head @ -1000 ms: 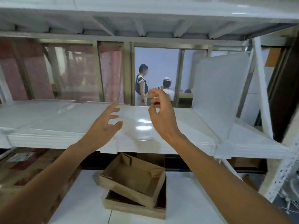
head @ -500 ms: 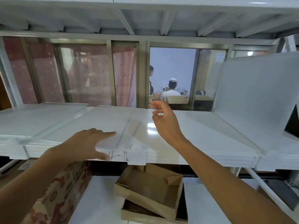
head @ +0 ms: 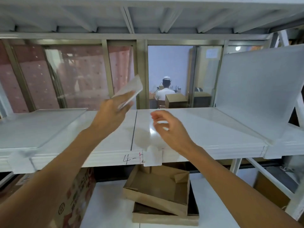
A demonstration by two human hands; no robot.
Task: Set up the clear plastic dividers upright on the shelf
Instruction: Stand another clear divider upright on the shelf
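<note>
Clear plastic, blurred by motion, is what I see pinched in my left hand (head: 113,111): a divider (head: 130,92) that rises up and to the right out of the fingers, lifted off the white shelf (head: 213,129) and tilted well away from upright. My grip closes on its lower end, so the free end stands in front of the window frame behind the shelf. My left arm reaches forward and up from the lower left, wrist raised above the shelf surface. My right hand (head: 167,127) hovers just right of it over the middle of the shelf, fingers loosely curled with a gap between them, holding nothing. The held divider looks thin, flat and see-through, with rounded corners and a pale sheen on its edges. A second clear divider (head: 256,91) leans at the right end of the shelf, and a third sheet (head: 37,127) lies flat on the left. Below, cardboard trays (head: 158,193) sit stacked on the lower level.
</note>
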